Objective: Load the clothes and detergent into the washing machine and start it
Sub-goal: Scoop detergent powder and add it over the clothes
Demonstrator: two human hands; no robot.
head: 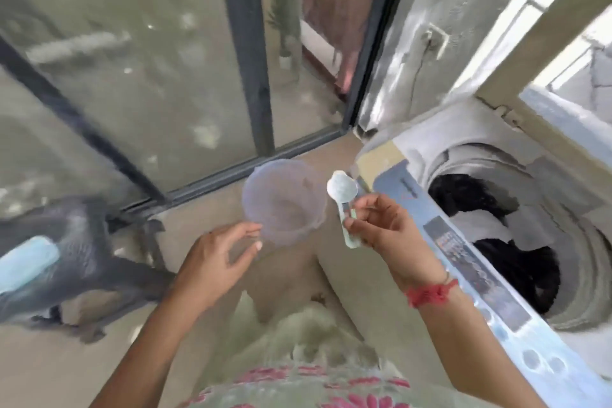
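- Detergent scoop (342, 189) heaped with pale powder, pinched by its handle between thumb and fingers of right hand (381, 225); bowl raised, just beside the rim of the cup, off the front left corner of the washer.
- Translucent cup (283, 200) gripped at its base by left hand (218, 252), thumb and fingers curled round the lower edge, mouth tilted toward the camera, held in the air above the floor (198, 202).
- Red thread (430, 293) tied round the right wrist.
- Control panel (477, 272) running along the near edge of the washing machine (480, 129), blurred, markings unreadable.
- Washing machine standing at the right edge of the floor, top-loading, drum open to view.
- Clothes (470, 195) lying inside the drum: dark pieces with a white piece between them.
- Dark stool (82, 242) at the left edge of the floor, near the door track, with a pale blue item (26, 262) lying on it.
- Glass door (132, 76) in a dark frame along the far edge of the floor, farthest back.
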